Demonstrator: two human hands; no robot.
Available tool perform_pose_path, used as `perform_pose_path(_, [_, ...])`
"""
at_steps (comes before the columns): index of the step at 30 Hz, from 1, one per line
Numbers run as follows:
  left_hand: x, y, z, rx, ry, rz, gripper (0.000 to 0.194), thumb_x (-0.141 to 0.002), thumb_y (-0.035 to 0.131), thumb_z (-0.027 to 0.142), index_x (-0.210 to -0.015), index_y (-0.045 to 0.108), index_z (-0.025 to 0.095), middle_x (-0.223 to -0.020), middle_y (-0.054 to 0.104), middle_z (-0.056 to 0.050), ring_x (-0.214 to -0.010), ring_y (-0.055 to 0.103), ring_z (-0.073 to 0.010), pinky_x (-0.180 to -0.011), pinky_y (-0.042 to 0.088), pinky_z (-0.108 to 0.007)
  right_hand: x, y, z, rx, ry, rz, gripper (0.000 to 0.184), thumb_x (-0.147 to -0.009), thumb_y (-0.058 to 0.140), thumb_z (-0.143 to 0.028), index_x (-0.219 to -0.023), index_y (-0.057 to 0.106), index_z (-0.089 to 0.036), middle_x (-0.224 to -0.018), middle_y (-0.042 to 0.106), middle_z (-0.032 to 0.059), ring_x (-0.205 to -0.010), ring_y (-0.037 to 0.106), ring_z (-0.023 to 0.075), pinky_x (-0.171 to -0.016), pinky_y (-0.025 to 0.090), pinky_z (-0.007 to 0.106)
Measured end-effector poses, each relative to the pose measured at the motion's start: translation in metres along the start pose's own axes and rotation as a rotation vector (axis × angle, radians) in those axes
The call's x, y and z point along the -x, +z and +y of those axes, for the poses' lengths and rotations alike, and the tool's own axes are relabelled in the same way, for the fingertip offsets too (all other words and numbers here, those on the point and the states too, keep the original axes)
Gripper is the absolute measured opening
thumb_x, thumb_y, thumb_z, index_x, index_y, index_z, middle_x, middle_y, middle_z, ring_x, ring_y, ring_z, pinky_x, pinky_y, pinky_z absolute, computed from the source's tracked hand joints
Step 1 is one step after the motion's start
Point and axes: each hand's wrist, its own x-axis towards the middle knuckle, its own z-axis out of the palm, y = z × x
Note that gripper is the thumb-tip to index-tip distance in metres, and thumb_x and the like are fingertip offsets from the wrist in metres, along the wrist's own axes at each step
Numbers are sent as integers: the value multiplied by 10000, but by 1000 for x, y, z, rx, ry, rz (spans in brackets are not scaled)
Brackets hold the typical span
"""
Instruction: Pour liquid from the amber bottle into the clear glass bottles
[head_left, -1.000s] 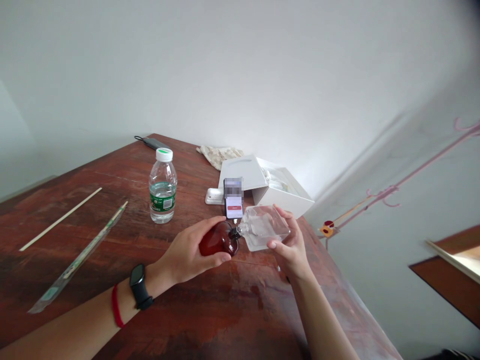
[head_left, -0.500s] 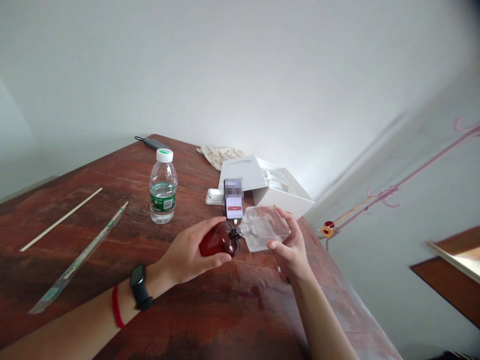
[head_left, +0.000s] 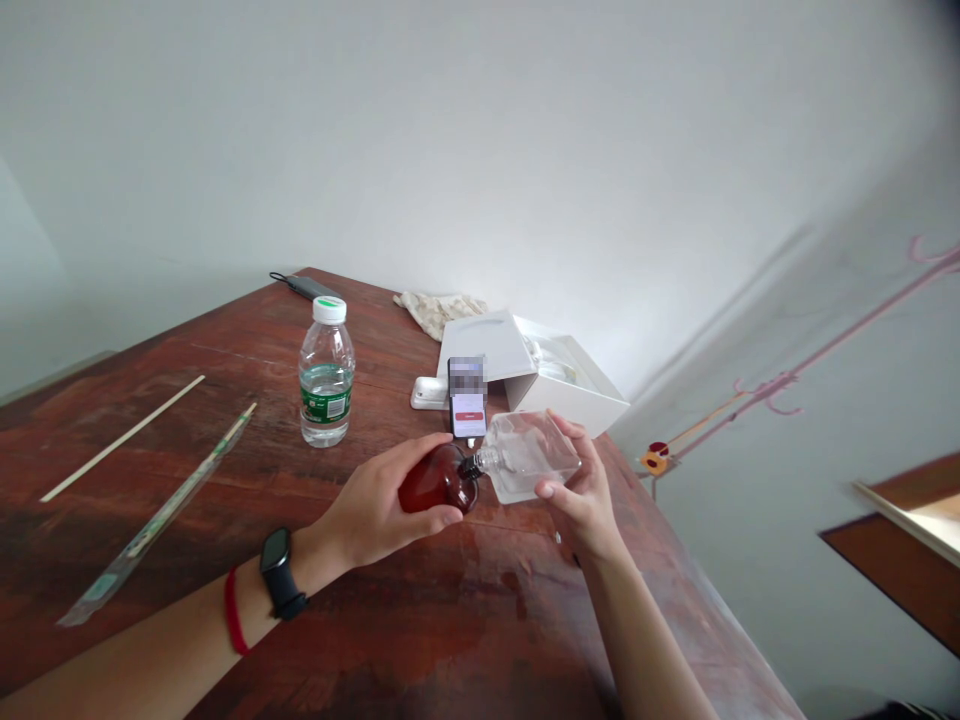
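My left hand (head_left: pixel 386 505) is wrapped round a reddish-brown bottle (head_left: pixel 439 485), tilted so that its dark neck points right and up. In my right hand (head_left: pixel 581 495) lies a clear, flat-sided bottle (head_left: pixel 529 457), tipped on its side with its threaded neck to the left. The two necks meet mouth to mouth, or nearly so; I cannot tell whether liquid passes between them. Both bottles are held above the table's surface. Just behind them a phone (head_left: pixel 469 418) stands upright with its screen lit.
On the dark red wooden table (head_left: pixel 247 355) stand a water bottle (head_left: pixel 326 385) and an open white box (head_left: pixel 487 345). A thin stick (head_left: pixel 124 438) and wrapped chopsticks (head_left: pixel 172 505) lie left. Behind are a cloth (head_left: pixel 435 310) and a grey device (head_left: pixel 304 287). A wall closes the back.
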Motion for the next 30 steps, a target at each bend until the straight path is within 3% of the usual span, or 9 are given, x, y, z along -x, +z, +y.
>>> perform_pose_path(30, [-1, 0, 1, 5, 5, -9, 762, -898, 729, 678, -1494, 567, 233, -1444, 708, -120, -1297, 693, -340, -1152, 529, -498, 1, 0, -3, 23, -11, 14, 770, -644, 1020, -424, -1331, 688, -322, -1351, 770, 88, -1304, 695, 358, -1092, 558, 508])
